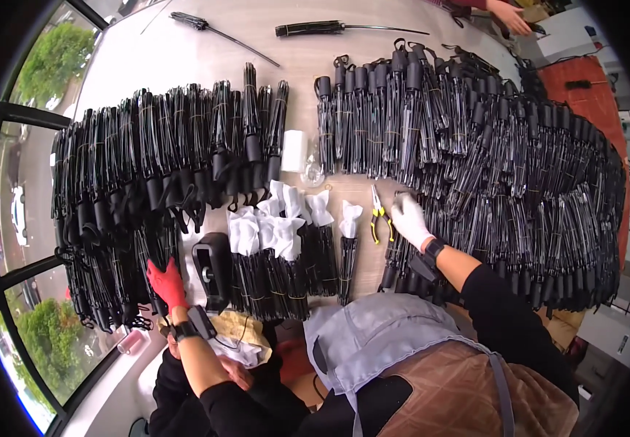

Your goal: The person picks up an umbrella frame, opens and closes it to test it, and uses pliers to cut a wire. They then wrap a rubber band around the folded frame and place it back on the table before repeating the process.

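Observation:
My left hand (167,285), in a red glove, reaches onto the near end of the left pile of folded black umbrella frames (122,269). Its thumb and fingers are apart, and nothing shows between them. In a white glove, my right hand (411,221) is at the inner edge of the right pile of umbrella frames (468,222). Its fingers curl down among the frame ends, so what they hold is hidden. Yellow-and-black pliers (379,216) lie just left of it. Between my hands are several bundles with white wrapping (286,237) over their ends, and one single wrapped umbrella frame (347,247).
A black tape dispenser (211,271) stands beside the wrapped bundles. Behind them are a white box (295,151) and a clear plastic object (313,172). Two umbrella frames with long shafts (309,29) lie at the far side. Another person's hand (510,16) shows at the far right.

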The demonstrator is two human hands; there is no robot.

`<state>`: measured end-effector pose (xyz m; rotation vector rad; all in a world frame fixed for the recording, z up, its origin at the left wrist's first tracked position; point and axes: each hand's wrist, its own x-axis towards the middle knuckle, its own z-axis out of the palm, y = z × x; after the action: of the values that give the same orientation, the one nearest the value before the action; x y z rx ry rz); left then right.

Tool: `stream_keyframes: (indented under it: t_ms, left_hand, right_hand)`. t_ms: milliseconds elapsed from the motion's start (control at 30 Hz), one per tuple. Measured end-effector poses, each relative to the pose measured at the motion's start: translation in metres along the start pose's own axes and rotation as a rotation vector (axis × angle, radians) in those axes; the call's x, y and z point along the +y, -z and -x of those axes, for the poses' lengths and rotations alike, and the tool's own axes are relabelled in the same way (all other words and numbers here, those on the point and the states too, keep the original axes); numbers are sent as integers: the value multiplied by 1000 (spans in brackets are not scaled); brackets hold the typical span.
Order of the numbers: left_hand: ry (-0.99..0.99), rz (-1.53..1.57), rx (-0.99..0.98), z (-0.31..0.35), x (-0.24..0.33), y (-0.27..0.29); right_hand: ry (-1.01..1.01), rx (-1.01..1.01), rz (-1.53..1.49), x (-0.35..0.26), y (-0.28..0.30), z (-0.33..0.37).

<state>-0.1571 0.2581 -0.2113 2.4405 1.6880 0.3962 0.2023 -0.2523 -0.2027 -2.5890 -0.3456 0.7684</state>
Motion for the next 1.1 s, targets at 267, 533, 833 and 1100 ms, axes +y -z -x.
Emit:
stream_keyframes:
  t_ms: [267,533,833,1100]
  left_hand:
    - [-307,920,-322,125,264,96]
    - [-1225,488,-146,152,390,124]
    - [-698,668,-1263,190,460,155]
    - [-270,1508,-1080,246,408,144]
  right_hand:
    - [-48,514,-133,-61,61,-27]
    - [188,78,-257,-50,190,53]
    - [975,539,661,-91,300,119]
    - [966,289,-25,-117,183,140]
